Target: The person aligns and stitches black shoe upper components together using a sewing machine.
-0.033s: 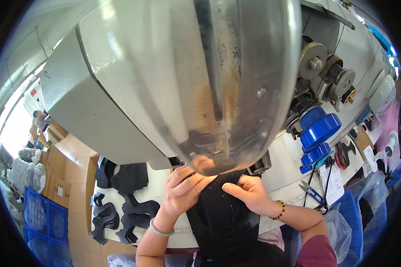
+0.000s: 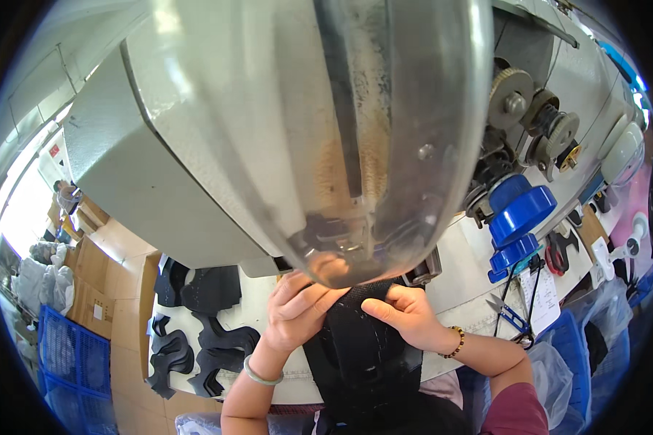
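A black fabric piece (image 2: 363,337) with a textured upper edge lies under the head of a sewing machine (image 2: 174,174), its lower part hanging toward my lap. My left hand (image 2: 297,310) pinches its left upper edge, and those fingertips show partly through the clear plastic guard (image 2: 406,210). On the right edge, my right hand (image 2: 413,317) grips the fabric with the thumb on top and the other fingers curled beneath. The guard and machine parts obscure the needle area, so I cannot make out where the needle meets the cloth.
Stacks of curved black cut pieces (image 2: 225,341) lie on the white tabletop (image 2: 294,384) at left. To the right are blue-handled snips (image 2: 511,313), red-handled scissors (image 2: 557,254), a paper sheet (image 2: 544,299) and blue knobs (image 2: 522,214). Blue crates (image 2: 72,355) stand on the floor at far left.
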### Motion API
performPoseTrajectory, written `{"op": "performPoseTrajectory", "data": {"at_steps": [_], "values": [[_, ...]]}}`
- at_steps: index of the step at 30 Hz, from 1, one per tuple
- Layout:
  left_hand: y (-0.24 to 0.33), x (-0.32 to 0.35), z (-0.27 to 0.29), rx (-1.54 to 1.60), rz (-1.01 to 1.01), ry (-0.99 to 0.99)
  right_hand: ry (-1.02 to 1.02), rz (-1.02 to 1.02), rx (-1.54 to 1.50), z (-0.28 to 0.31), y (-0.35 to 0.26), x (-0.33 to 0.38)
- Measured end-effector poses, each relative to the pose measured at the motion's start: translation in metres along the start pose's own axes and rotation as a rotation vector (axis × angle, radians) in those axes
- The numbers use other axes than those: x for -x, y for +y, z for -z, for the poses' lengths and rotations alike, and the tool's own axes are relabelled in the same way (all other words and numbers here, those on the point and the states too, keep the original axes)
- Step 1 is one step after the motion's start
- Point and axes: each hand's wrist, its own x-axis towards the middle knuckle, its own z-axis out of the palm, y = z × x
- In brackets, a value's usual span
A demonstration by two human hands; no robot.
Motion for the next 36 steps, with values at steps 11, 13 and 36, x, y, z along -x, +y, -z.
{"op": "performPoseTrajectory", "data": {"at_steps": [11, 13, 36], "values": [[0.002, -0.008, 0.004, 0.096, 0.167, -0.096, 0.036, 0.259, 0.181, 0.011, -0.004, 0.003], [0.0, -0.001, 0.005, 0.078, 0.195, -0.101, 0.15, 0.146, 0.023, 0.018, -0.022, -0.006], [0.011, 0.023, 0.027, 0.725, 0.74, 0.119, 0.577, 0.07, 0.424, 0.046, -0.104, 0.081]]}}
